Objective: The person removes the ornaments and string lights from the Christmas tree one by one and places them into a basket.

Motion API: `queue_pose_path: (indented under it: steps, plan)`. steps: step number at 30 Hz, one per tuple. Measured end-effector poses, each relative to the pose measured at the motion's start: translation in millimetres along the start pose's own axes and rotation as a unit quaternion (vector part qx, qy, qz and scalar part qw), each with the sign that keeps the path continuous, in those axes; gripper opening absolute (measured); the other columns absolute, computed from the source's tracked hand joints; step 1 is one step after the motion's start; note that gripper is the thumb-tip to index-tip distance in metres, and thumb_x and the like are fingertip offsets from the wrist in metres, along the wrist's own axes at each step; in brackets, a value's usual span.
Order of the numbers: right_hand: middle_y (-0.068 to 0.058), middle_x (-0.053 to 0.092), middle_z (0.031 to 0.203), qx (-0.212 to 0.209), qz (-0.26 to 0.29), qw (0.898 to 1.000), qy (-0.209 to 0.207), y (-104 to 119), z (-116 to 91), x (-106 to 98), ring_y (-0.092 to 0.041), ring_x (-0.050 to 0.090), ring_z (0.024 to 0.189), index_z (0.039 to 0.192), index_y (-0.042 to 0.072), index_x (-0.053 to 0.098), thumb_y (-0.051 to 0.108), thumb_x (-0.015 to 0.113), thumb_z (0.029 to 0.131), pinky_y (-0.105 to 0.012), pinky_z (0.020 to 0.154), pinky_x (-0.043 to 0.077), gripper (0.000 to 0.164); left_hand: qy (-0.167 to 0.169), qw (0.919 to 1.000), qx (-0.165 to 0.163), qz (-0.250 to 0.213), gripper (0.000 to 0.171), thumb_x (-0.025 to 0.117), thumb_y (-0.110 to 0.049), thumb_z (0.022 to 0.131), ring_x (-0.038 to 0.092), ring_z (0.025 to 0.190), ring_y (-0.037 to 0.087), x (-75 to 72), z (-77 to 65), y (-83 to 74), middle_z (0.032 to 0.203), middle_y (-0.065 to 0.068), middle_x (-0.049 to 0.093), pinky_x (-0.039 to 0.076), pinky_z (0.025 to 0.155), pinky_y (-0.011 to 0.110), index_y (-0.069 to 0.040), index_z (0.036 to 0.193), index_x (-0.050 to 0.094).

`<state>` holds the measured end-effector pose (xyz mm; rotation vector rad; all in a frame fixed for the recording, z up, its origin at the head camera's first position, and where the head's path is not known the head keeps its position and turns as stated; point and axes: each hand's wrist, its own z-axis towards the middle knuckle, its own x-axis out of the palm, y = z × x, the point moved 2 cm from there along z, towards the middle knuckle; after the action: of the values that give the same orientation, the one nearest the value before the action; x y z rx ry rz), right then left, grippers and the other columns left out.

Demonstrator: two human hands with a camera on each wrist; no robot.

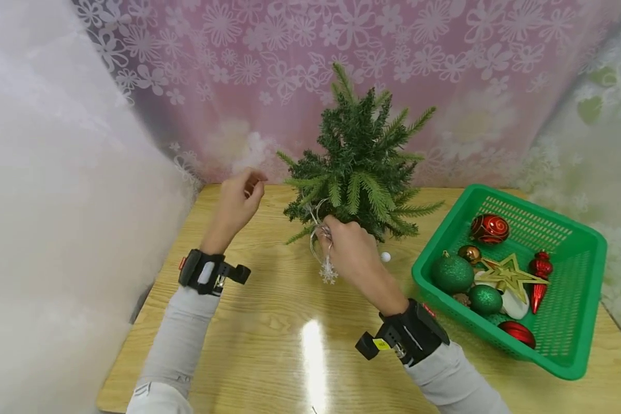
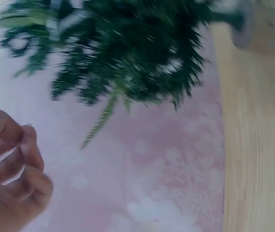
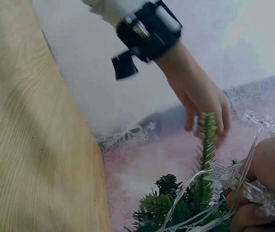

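Note:
A small artificial Christmas tree (image 1: 364,152) stands at the back of the table, its wooden base (image 2: 261,29) visible in the left wrist view. My right hand (image 1: 354,256) is at the lower front branches and grips a bunch of clear string lights (image 3: 220,181) with star and snowflake pieces. One snowflake piece (image 1: 328,272) dangles below those fingers in the head view. To the left of the tree, my left hand (image 1: 236,201) is raised above the table, touching no branch. Its fingers (image 2: 33,150) are loosely bent, and nothing shows in them.
At the right, a green plastic basket (image 1: 587,293) holds several baubles, a gold star (image 1: 512,275) and a red drop-shaped ornament (image 1: 540,276). A small white ball (image 1: 385,257) lies near my right wrist. A pink floral curtain (image 1: 284,75) hangs behind the wooden table (image 1: 259,333).

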<state>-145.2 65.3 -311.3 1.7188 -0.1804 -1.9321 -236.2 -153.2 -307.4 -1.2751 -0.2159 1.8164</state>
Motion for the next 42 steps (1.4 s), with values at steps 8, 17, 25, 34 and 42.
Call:
queue_pose_path:
  steps: [8,17,25,34,42]
  plan:
    - [-0.003,0.057,0.065,0.002,-0.007,1.0,-0.002,-3.6,0.8,4.7,-0.014,0.046,0.042,0.111,0.008,0.063,0.021,0.053,0.101,-0.027,0.037,0.03,0.02,0.066,0.9717,0.055,0.22,0.032,0.047,-0.007,0.1,0.034,0.133,0.036,32.7,70.9,14.8,0.139,0.018,0.043,0.029,0.107,0.052,-0.003,0.132,0.053]
    - [-0.002,0.057,0.063,0.005,-0.001,1.0,-0.018,-3.7,1.8,4.1,-0.013,0.047,0.043,0.107,0.008,0.065,0.02,0.055,0.1,-0.027,0.038,0.031,0.017,0.18,0.9579,0.009,0.224,0.046,0.071,-0.001,0.086,0.049,0.12,0.034,46.8,106.2,13.2,0.126,0.016,0.055,0.037,0.101,0.05,-0.005,0.129,0.055]
    - [-0.002,0.057,0.063,0.009,0.001,1.0,-0.016,-4.3,1.7,3.7,-0.013,0.044,0.039,0.115,0.007,0.065,0.022,0.055,0.1,-0.025,0.036,0.026,0.023,0.24,0.9528,-0.036,0.183,0.025,0.054,-0.009,0.099,0.063,0.1,0.033,40.8,97.0,25.6,0.114,0.023,0.064,0.05,0.089,0.041,0.007,0.117,0.062]
    - [-0.003,0.061,0.066,-0.005,0.05,0.996,-0.067,1.3,-10.3,-2.3,-0.011,0.043,0.041,0.102,0.007,0.065,0.019,0.055,0.099,-0.026,0.039,0.031,0.015,0.191,0.9709,-0.04,0.139,0.028,0.054,-0.024,0.101,0.063,0.074,0.024,29.8,53.3,30.2,0.09,0.015,0.068,0.051,0.071,0.038,0.0,0.1,0.068]
    - [-0.002,0.052,0.055,-0.027,0.067,0.994,-0.087,12.5,-23.7,-22.6,-0.012,0.044,0.041,0.098,0.004,0.065,0.018,0.055,0.099,-0.027,0.042,0.033,0.017,0.122,0.9844,-0.017,0.125,0.025,0.055,-0.022,0.1,0.049,0.053,0.017,24.0,16.0,13.4,0.07,0.008,0.06,0.037,0.053,0.031,-0.003,0.088,0.066]
